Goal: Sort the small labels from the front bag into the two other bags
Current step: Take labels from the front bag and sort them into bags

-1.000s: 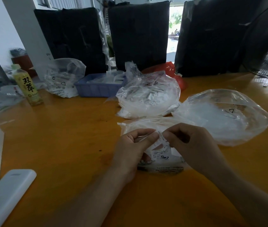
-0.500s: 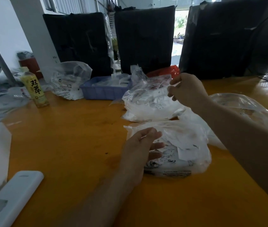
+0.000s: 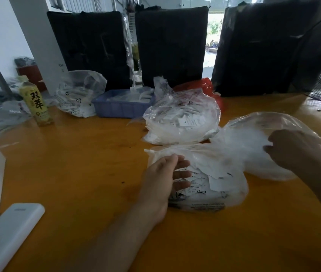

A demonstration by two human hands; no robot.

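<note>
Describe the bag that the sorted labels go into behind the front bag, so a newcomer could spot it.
Start at the blue tray at the back of the orange table. Just right of it sits a bulging clear bag, directly behind the front bag. Unlike the hazy bag on the right, printed white labels show through it.

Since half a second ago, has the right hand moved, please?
Yes. The right hand left the middle bag and went rightward to the right bag.
</note>
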